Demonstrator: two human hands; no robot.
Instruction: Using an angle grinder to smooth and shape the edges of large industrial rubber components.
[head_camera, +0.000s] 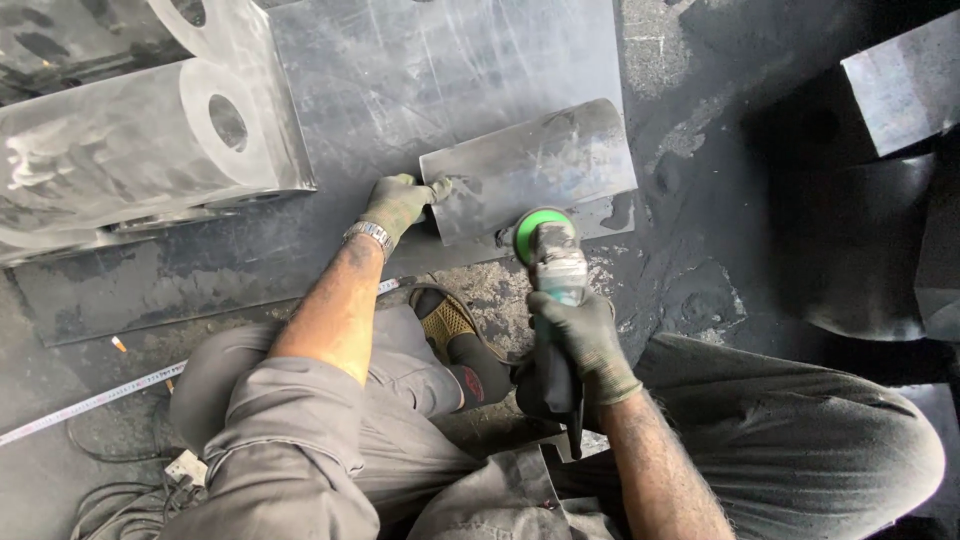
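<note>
1. A small curved metal plate (530, 165) lies on a large dark steel sheet (420, 70) on the floor, just beyond the person's knees.
2. An angle grinder (553, 262) with a green disc guard meets the plate's near edge.
3. The right hand (585, 335), gloved, is closed tight around the grinder's body.
4. The left hand (398, 203), also gloved, lies with fingers spread, pressing on the plate's left edge; a metal wristwatch (368, 234) sits on that wrist.
5. A shoe (448, 320) with a yellowish mesh top shows between the arms.
6. At far left stand big shiny metal blocks with round holes (150, 130).
7. A tape measure (90, 402) and cables (110, 500) lie near left on the floor.
8. Dark metal pieces (900, 90) sit at far right.
</note>
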